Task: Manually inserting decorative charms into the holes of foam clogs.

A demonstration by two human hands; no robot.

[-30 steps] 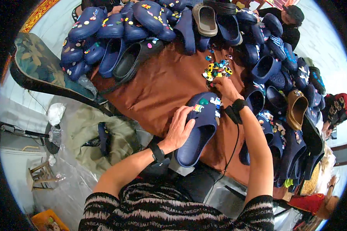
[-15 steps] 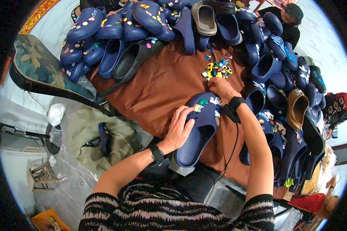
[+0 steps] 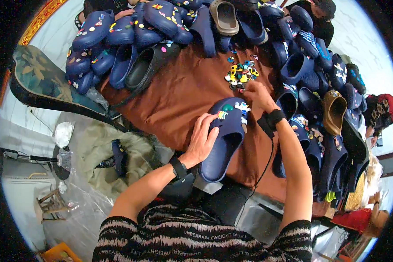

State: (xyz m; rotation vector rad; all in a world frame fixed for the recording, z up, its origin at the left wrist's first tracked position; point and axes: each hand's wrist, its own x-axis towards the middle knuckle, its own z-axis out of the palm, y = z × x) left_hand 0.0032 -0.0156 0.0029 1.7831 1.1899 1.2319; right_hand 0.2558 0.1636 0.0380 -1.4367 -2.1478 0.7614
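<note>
A navy blue foam clog point(image 3: 221, 148) lies in front of me, toe pointing away, with small coloured shoe charms point(image 3: 241, 107) fixed to its upper. My left hand point(image 3: 201, 139) grips the clog's left side, fingertips by a charm on the upper and thumb at the foot opening. Past the toe is a loose pile of charms point(image 3: 240, 73), mostly yellow, black and white. At the near edge of that pile my right hand point(image 3: 258, 95) has its fingers drawn together in a pinch. A tiny piece shows by its fingertips, too small to make out.
Many more clogs point(image 3: 91, 28) ring the brown cloth point(image 3: 174, 91) at the back and right, one of them tan point(image 3: 335, 112). A cable hangs from my right wrist. A patterned chair point(image 3: 43, 83) stands at left. Other people point(image 3: 380, 113) are at the far edges.
My right hand has shifted slightly right and lies beside the charm pile's near edge, fingers pinched. My left hand keeps its hold on the clog. The whole view has shifted a little.
</note>
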